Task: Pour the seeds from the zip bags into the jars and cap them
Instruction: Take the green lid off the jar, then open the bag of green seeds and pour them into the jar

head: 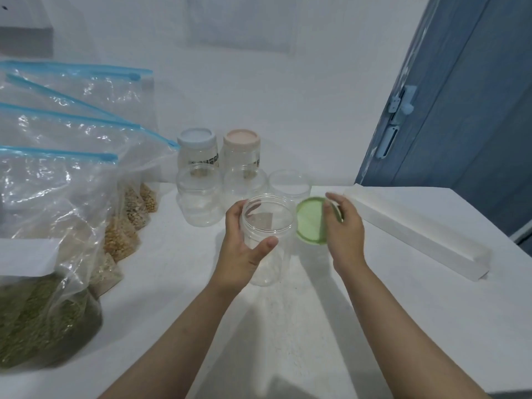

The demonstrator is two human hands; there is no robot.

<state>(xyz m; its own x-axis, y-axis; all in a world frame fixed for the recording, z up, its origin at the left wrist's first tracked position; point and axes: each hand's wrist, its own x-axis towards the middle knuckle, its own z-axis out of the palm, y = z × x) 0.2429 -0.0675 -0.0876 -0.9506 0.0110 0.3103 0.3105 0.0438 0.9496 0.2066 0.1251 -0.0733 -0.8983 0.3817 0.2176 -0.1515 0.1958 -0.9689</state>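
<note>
My left hand grips an empty clear plastic jar with its mouth uncovered, standing on the white table. Just right of the jar, my right hand holds a green lid tilted on edge, off the jar. Several zip bags with blue sliders stand at the left: the nearest bag holds green seeds, the ones behind it hold yellow and tan seeds.
Behind the held jar stand three uncapped clear jars, plus two capped ones, with a blue lid and a pink lid. A long white box lies at the right. A blue door is beyond the table's right edge.
</note>
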